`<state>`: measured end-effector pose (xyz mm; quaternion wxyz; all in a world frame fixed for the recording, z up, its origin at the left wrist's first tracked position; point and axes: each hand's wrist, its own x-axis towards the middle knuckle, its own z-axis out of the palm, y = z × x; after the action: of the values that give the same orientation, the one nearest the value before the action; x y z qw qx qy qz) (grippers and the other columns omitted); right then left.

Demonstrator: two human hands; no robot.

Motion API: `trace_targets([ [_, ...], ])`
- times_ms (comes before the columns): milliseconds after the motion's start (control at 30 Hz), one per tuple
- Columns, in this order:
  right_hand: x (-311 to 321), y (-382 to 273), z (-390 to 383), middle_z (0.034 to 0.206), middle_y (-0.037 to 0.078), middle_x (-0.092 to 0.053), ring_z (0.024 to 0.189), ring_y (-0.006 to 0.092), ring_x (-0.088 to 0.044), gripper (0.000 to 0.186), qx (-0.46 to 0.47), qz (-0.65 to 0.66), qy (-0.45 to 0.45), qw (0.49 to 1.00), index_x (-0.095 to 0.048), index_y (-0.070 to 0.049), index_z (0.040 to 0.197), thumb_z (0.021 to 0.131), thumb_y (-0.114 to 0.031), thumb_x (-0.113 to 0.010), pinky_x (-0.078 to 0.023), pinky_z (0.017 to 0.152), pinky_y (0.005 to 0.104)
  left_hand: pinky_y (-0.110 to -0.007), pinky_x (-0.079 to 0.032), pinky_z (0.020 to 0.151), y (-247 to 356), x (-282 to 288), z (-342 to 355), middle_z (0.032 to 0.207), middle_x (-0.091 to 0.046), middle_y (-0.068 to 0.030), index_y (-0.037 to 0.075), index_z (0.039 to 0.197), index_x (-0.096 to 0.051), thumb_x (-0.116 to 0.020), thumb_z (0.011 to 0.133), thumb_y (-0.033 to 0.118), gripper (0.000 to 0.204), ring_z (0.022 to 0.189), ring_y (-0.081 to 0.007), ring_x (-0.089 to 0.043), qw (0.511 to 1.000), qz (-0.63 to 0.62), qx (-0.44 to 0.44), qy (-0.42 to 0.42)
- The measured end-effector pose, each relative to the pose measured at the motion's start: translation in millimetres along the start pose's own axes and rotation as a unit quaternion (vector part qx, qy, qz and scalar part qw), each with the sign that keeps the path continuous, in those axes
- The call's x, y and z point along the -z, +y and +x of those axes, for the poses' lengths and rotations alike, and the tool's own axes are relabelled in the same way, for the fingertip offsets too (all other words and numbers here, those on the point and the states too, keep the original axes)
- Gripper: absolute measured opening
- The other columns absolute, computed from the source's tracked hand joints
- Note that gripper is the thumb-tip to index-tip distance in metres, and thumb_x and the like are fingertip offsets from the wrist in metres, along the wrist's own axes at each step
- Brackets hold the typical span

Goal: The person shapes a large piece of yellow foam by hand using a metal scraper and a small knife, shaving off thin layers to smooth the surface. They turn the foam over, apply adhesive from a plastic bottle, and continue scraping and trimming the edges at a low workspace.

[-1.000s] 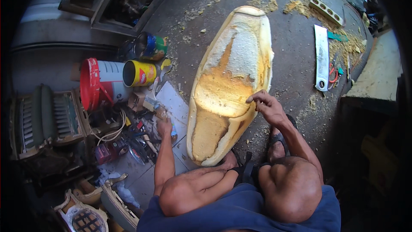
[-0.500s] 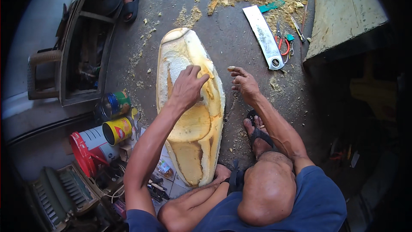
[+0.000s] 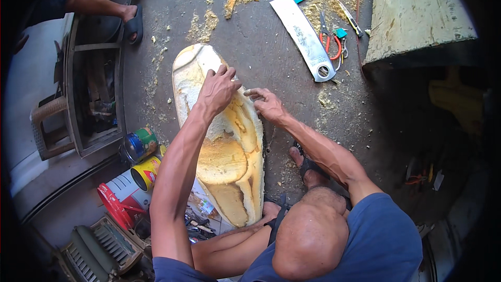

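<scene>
A long, cream foam pad (image 3: 219,159), shaped like a seat, lies lengthwise on the floor before me, with yellowed, rough patches and a raised rim. My left hand (image 3: 217,91) is on its upper part, fingers bent and apart, fingertips pressing near the right rim. My right hand (image 3: 266,104) is at the right edge just below, fingers loosely bent and apart, fingertips touching or very near the foam. The undersides of both hands are hidden.
Another person's legs (image 3: 98,8) stand upper left, beside a framed cabinet (image 3: 96,47). Cans (image 3: 141,143) and a bucket (image 3: 122,196) sit left. A metal plate (image 3: 297,31), scissors (image 3: 334,47), cutter (image 3: 349,18) and foam scraps (image 3: 232,2) lie upper right, beside a pale board (image 3: 417,15).
My left hand has risen from the tools at left onto the foam's upper part. My right hand has moved up, then inward to its edge. The view has shifted; another person's legs have appeared.
</scene>
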<state>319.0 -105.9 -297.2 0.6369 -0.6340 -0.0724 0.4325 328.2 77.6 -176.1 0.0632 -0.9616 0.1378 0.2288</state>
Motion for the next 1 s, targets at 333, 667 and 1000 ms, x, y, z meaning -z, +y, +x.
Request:
trace_targets([
  [333, -6, 9, -2, 0.107, 0.015, -0.060, 0.101, 0.0310, -0.061, 0.036, 0.122, -0.127, 0.009, 0.984, -0.071, -0.006, 0.115, 0.085, -0.012, -0.052, -0.049, 0.093, 0.0394, -0.040, -0.050, 0.092, -8, -13, -29, 0.106, -0.065, -0.0110, 0.010, 0.100, -0.073, -0.070, 0.079, 0.008, 0.021, 0.103, -0.0294, -0.061, 0.985, -0.090, 0.000, 0.149],
  [667, -8, -11, 16, 0.105, 0.015, -0.058, 0.103, 0.0318, -0.059, 0.041, 0.086, -0.068, 0.040, 0.993, -0.070, -0.007, 0.118, 0.084, -0.006, -0.048, -0.048, 0.094, 0.0404, -0.040, -0.053, 0.090, -10, -10, -37, 0.110, -0.065, -0.0127, 0.009, 0.102, -0.073, -0.073, 0.076, 0.005, 0.026, 0.106, -0.0315, -0.062, 0.978, -0.132, -0.006, 0.158],
  [1000, 0, -9, 27, 0.110, 0.016, -0.056, 0.105, 0.0320, -0.058, 0.046, 0.101, -0.181, -0.009, 0.978, -0.065, -0.015, 0.133, 0.089, -0.013, -0.053, -0.048, 0.096, 0.0412, -0.040, -0.054, 0.091, -9, -10, -37, 0.113, -0.066, -0.0136, 0.009, 0.103, -0.074, -0.073, 0.076, 0.004, 0.027, 0.108, -0.0319, -0.062, 0.977, -0.144, -0.006, 0.158],
])
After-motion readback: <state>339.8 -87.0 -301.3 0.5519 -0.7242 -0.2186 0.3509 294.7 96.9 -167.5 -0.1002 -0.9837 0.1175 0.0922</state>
